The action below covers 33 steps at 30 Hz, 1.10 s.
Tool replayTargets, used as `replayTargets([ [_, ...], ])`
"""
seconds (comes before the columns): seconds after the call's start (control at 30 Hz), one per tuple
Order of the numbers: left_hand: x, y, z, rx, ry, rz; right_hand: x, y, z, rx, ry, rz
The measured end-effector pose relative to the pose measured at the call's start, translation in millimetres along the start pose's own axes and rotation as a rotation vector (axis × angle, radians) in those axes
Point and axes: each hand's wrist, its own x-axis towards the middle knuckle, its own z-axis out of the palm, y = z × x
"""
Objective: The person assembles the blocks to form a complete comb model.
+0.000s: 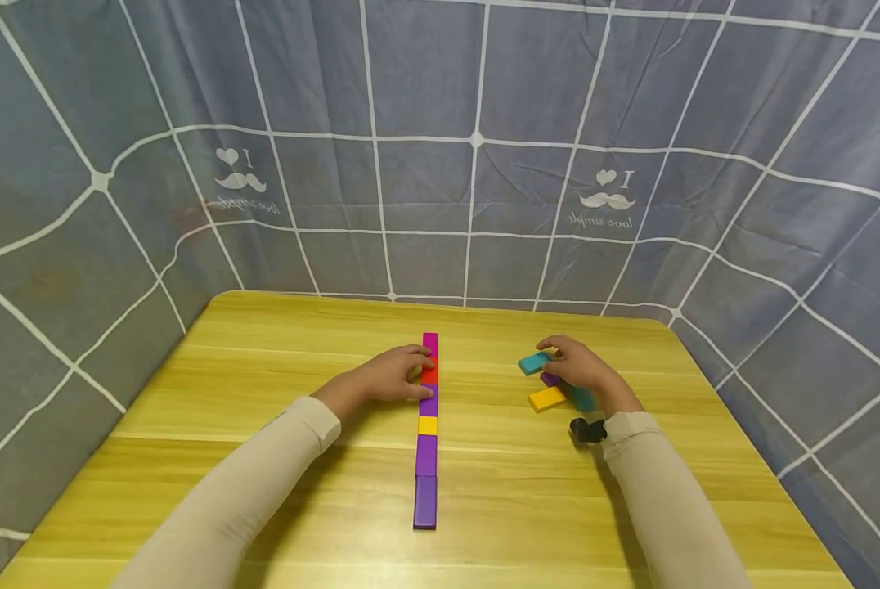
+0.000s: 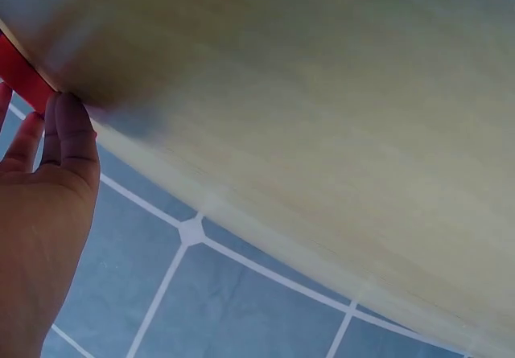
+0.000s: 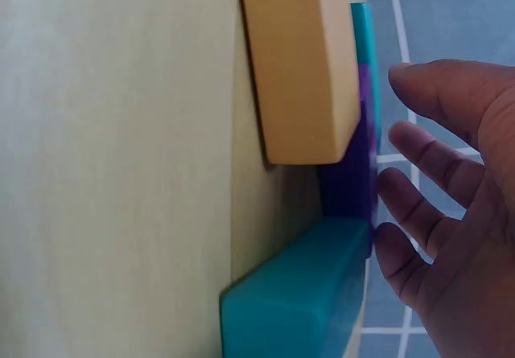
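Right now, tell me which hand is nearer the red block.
Left. The left hand has its fingertips at the red block; the right hand is well to the right of it, beside the loose yellow block.

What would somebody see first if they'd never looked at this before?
Probably the bright row of purple, yellow, red and pink blocks down the middle of the table, with the left hand at its far part. Next, maybe the right hand above loose teal, purple and yellow blocks. Behind, funny white moustaches decorate the grey cloth.
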Motion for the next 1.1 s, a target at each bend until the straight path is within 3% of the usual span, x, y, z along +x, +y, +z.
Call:
replayTargets([
  [0.43, -4.4, 2.4, 0.8, -0.026, 0.004, 0.012, 6.3, 1, 8, 0.046, -0.046, 0.032],
  [0.87, -8.4, -0.3, 3.1, -0.032, 0.006, 0.027, 6.9, 1, 15, -0.003, 0.007, 0.060],
  [1.1, -7.0, 0.3, 4.3, -0.019, 0.008, 0.023, 10.0, -8, 12, -0.024, 0.035, 0.034],
])
